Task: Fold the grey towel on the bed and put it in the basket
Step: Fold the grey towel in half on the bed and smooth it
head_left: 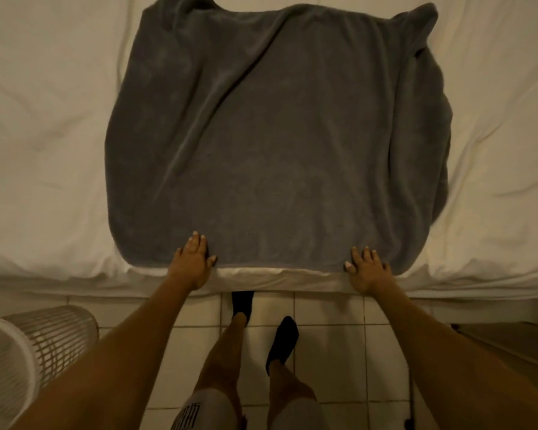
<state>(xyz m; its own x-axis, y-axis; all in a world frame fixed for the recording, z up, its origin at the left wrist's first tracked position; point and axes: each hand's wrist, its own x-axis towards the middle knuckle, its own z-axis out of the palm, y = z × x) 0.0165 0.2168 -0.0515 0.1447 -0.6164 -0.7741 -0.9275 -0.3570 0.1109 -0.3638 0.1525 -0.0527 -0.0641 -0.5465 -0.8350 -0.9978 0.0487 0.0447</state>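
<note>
A large grey towel point(277, 135) lies spread over the white bed point(44, 135), with creases running across its far half and a bunched right edge. My left hand point(191, 259) rests flat on the towel's near edge, left of centre, fingers apart. My right hand point(367, 268) lies flat on the same near edge further right, fingers apart too. Neither hand grips the cloth. A white slatted basket point(28, 352) stands on the floor at the lower left, beside my left arm.
The bed's near edge point(277, 279) runs across the view just below my hands. My legs in dark socks point(281, 339) stand on a tiled floor point(330, 336). A low piece of furniture point(503, 342) sits at the right, next to the bed.
</note>
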